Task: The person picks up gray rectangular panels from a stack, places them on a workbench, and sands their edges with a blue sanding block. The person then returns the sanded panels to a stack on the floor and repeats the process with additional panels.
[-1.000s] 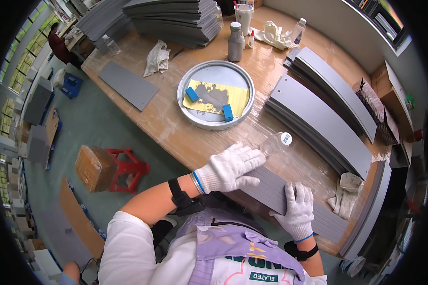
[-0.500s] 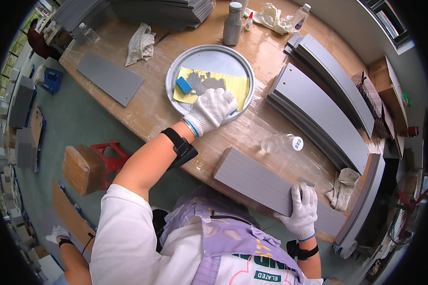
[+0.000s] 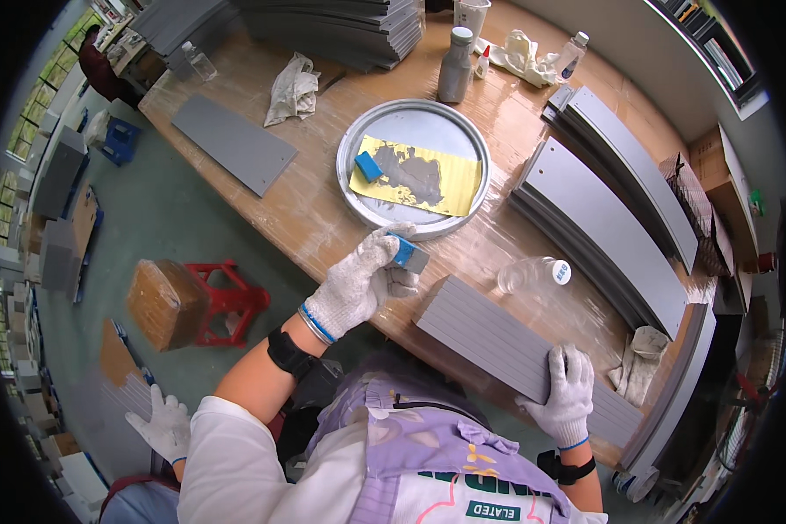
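Note:
My left hand [image 3: 355, 281], in a white knit glove, pinches a small blue sponge block [image 3: 404, 251] whose end is coated grey. It is held in the air just in front of a round grey lid-like tray [image 3: 348, 189]. Inside the tray lies a yellow sheet [image 3: 459, 201] smeared with grey paint [image 3: 417, 178], and a second blue block [image 3: 368, 167] rests on its left end. My right hand [image 3: 566, 393], also gloved, lies over the right part of a stack of long grey strips [image 3: 489, 334] at the table's near edge, its fingers bent over the top.
Curved grey panels [image 3: 598, 231] lie at the right, near a clear plastic jar [image 3: 533, 275]. A grey-filled bottle [image 3: 455, 67], a flat grey panel [image 3: 234, 144] and rags [image 3: 294, 89] are on the table [image 3: 323, 131]. Left below stands a red stool [image 3: 236, 301]; a co-worker's gloved hand [image 3: 164, 425] is behind.
My left hand has lifted from the yellow sheet and moved back toward me with the blue sponge block. My right hand stays on the strips. The co-worker's hand has moved closer to my left arm.

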`<state>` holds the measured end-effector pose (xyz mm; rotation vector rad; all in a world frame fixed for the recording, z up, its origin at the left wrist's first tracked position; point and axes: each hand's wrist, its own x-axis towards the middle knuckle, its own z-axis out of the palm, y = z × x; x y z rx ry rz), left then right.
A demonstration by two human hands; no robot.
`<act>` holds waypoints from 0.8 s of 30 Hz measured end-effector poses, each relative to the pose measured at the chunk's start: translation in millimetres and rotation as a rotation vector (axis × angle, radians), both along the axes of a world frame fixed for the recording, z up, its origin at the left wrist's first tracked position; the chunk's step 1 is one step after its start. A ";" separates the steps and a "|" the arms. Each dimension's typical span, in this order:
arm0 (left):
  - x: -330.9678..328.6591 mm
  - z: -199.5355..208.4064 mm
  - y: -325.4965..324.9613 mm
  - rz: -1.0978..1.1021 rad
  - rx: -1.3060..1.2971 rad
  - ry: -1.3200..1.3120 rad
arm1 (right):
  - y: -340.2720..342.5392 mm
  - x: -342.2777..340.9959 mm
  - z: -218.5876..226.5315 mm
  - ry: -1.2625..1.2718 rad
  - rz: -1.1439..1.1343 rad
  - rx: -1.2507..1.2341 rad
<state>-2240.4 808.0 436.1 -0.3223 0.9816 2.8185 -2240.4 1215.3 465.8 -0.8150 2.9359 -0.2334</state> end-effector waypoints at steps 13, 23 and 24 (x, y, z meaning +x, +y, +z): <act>-29.1 -16.8 42.9 0.130 -0.995 0.174 | 3.4 0.3 1.6 0.027 0.026 -0.019; 23.7 5.6 33.9 0.012 -1.339 0.231 | 2.7 0.5 3.9 0.031 0.037 -0.020; 19.3 5.0 35.4 0.056 -1.291 0.214 | 2.3 0.3 4.2 0.029 0.038 -0.018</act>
